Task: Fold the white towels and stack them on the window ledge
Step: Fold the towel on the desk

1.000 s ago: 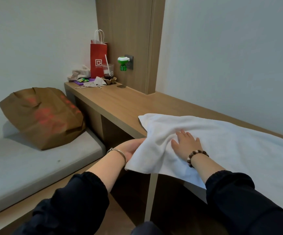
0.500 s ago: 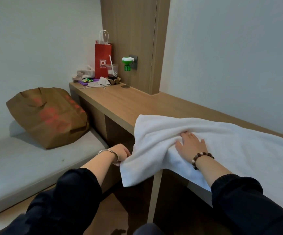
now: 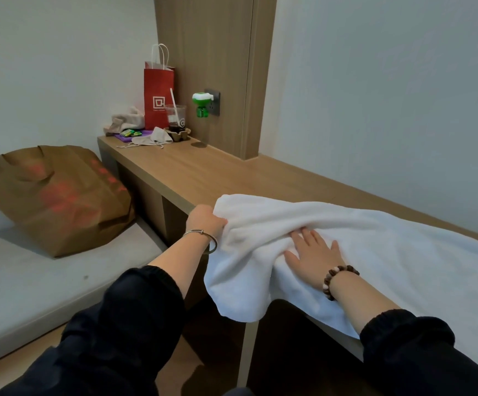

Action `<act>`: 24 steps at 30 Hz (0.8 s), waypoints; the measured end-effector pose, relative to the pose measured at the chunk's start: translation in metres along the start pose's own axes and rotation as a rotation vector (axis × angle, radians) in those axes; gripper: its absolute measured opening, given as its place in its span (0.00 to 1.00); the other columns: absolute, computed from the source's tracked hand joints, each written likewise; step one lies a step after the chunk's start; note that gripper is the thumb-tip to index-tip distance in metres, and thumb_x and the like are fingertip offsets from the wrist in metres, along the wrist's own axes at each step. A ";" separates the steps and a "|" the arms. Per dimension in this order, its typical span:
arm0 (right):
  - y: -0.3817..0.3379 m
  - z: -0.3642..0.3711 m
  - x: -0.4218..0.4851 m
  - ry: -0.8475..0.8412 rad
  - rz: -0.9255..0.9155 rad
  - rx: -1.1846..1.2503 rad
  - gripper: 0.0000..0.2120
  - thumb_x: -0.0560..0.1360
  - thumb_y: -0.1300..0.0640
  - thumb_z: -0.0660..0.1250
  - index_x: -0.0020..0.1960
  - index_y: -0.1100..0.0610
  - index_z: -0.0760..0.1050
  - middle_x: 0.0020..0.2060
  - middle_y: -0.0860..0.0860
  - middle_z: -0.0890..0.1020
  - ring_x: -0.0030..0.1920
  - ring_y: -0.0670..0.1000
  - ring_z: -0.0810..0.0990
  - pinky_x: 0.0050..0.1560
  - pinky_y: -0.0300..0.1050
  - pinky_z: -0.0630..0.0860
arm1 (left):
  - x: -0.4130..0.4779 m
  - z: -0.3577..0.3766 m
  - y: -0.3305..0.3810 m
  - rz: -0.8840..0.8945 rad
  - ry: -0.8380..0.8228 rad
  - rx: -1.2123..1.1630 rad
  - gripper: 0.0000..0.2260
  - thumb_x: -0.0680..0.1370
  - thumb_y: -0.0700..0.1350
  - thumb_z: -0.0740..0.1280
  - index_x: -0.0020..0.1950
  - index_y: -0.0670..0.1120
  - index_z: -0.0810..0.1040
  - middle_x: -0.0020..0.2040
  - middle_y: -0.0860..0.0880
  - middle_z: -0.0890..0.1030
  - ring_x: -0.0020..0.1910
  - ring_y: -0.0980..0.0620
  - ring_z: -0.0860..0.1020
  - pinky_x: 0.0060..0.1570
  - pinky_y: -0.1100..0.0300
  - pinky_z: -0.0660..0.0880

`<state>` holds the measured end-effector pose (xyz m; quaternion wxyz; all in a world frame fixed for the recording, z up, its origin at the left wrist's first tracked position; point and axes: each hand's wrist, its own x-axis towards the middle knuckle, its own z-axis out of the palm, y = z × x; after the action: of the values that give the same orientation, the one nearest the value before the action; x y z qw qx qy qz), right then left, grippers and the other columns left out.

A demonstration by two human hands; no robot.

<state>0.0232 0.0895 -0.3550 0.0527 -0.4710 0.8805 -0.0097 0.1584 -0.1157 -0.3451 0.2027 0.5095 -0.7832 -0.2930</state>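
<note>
At the bottom of the frame two black sleeves reach forward. Just beyond them, lower centre, the right hand [image 3: 315, 258] lies flat on the white towel [image 3: 389, 252] with fingers spread, gripping nothing and only pressing the cloth down. A beaded bracelet [image 3: 339, 278] sits at its wrist. To its left, mid-frame, the left hand [image 3: 204, 221] is clenched around the towel's end and holds it raised off the surface, so the cloth bunches into ridges between the two hands.

The towel lies spread along the wooden ledge [image 3: 203, 178] from centre to the right edge of the frame. Its near corner hangs down over the ledge's front edge, lower centre.

This looks like the first fold. To do it well, the flat palm should probably stay planted as the anchor, marking the crease line. The gripping hand would then carry its end over that palm toward the right. The drooping corner likely needs lifting along with it, or the halves will not meet squarely. The bunched ridges want smoothing before the layers settle, since terry cloth holds wrinkles. Matching corner to corner before pressing should keep the later stack even.

At left a brown paper bag [image 3: 54, 195] slumps on a grey cushion [image 3: 32, 281]. Farther back, upper centre, the ledge's end holds a red paper bag [image 3: 158, 95], a drink cup [image 3: 175, 117] and some cloth, well apart from the towel. The bare stretch of ledge between seems enough for stacking.
</note>
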 end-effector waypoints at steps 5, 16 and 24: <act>-0.001 0.000 -0.002 -0.014 0.008 -0.008 0.29 0.80 0.42 0.45 0.78 0.48 0.44 0.78 0.50 0.43 0.77 0.51 0.42 0.73 0.62 0.42 | 0.018 -0.017 0.007 -0.094 0.172 -0.354 0.06 0.70 0.39 0.65 0.34 0.43 0.69 0.33 0.43 0.72 0.33 0.46 0.71 0.31 0.59 0.67; 0.050 -0.036 -0.013 0.289 0.101 0.351 0.16 0.80 0.55 0.56 0.66 0.53 0.71 0.67 0.51 0.72 0.68 0.51 0.66 0.65 0.44 0.62 | -0.028 0.038 0.069 0.475 0.002 0.357 0.25 0.81 0.51 0.56 0.77 0.51 0.53 0.78 0.48 0.52 0.76 0.44 0.51 0.71 0.45 0.54; 0.091 -0.042 0.000 0.044 0.273 -0.066 0.19 0.81 0.47 0.46 0.54 0.55 0.73 0.56 0.52 0.74 0.59 0.56 0.71 0.54 0.49 0.68 | -0.049 0.095 0.080 0.507 -0.245 0.607 0.29 0.78 0.64 0.44 0.77 0.57 0.46 0.79 0.51 0.46 0.77 0.45 0.44 0.69 0.35 0.45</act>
<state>-0.0568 0.1386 -0.3192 0.0186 -0.3482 0.9371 0.0164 0.0647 -0.0221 -0.3640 0.0141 0.2983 -0.9532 -0.0480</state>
